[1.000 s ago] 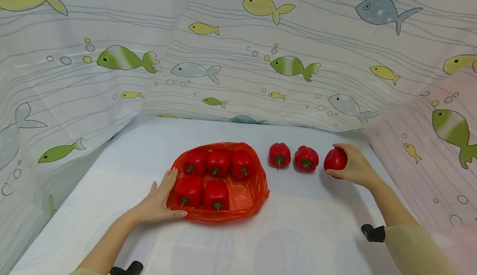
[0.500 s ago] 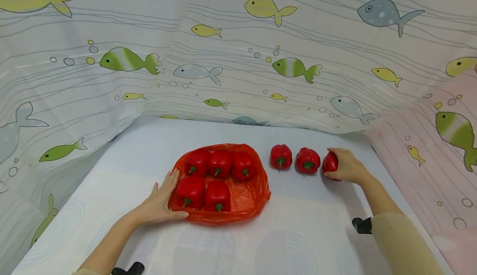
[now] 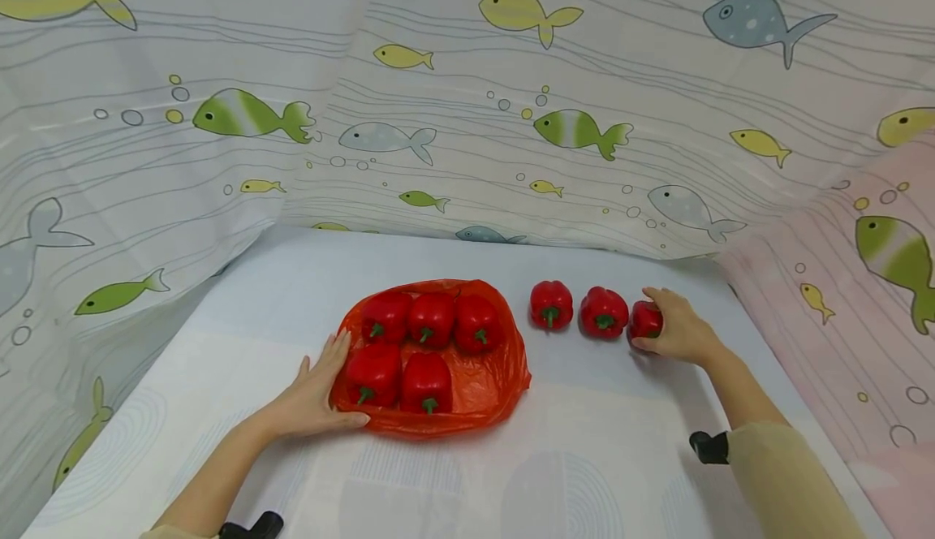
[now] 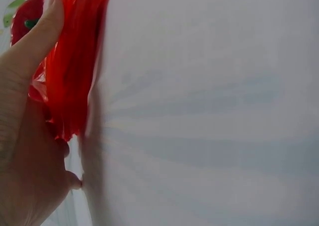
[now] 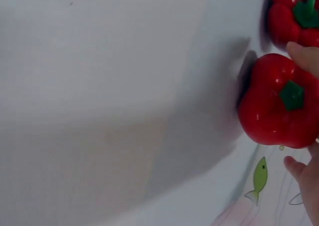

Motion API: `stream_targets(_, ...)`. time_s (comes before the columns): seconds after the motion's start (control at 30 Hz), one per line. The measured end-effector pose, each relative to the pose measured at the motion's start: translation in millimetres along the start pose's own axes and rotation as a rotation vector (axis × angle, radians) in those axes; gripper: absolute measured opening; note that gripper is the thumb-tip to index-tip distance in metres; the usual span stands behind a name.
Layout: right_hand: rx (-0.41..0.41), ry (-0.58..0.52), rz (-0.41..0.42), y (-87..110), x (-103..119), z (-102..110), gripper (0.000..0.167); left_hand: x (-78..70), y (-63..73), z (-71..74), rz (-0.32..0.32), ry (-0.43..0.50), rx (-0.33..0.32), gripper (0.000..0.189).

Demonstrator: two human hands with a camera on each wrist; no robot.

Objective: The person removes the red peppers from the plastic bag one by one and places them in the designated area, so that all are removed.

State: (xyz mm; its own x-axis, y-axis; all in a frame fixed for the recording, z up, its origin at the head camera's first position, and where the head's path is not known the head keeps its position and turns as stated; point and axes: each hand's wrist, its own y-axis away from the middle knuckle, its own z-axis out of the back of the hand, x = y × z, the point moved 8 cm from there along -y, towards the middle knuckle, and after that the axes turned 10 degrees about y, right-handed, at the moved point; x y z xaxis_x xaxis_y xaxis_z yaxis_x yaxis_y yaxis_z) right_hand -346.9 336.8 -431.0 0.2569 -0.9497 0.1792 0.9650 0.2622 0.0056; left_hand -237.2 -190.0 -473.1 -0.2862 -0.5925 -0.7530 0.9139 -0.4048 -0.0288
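A red bell pepper (image 3: 646, 320) stands on the table at the right end of a row, and my right hand (image 3: 679, 326) holds it between thumb and fingers. Its green stem base (image 5: 291, 95) faces the right wrist camera. Close on its left sit two more red bell peppers, the middle one (image 3: 604, 312) and the far one (image 3: 551, 305). My left hand (image 3: 310, 393) rests with spread fingers along the left side of an orange-red plastic bag (image 3: 475, 389), the thumb at its front rim. Inside the bag lie several bell peppers (image 3: 431, 320) in two rows.
The white table (image 3: 584, 417) carries the bag and the pepper row. A fish-printed curtain (image 3: 453, 92) hangs behind the table and along both sides. Dark wrist camera mounts (image 3: 708, 447) show at both forearms.
My right hand has moved slightly left with its bell pepper, bringing it close to the middle one, and has turned it. The left hand and the bag stay in place.
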Motion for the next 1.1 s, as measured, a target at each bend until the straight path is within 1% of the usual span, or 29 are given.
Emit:
stream_targets(0.13,-0.068,-0.05,-0.043,5.5,0,9,0.099,0.4,0.9,0.6,0.008,-0.005,0.003,0.121)
stream_targets(0.3,-0.182,-0.099,-0.057,18.5,5,21,0.1,0.1,1.7,0.7,0.015,-0.003,0.004,0.122)
stream_targets(0.47,-0.299,-0.125,-0.027,32.4,14,35,0.098,-0.8,1.3,0.0,0.013,0.0,0.006,0.121)
stream_targets(0.67,-0.438,-0.136,0.037,46.1,34,56,0.091,-1.7,0.8,1.0,0.014,-0.004,0.011,0.121)
stream_targets(0.87,-0.491,-0.147,0.096,52.8,61,75,0.091,-2.2,0.5,1.7,0.016,-0.003,0.008,0.121)
stream_targets(1.1,-0.505,-0.138,0.181,52.6,93,89,0.094,-2.4,1.4,0.1,0.016,0.004,0.007,0.122)
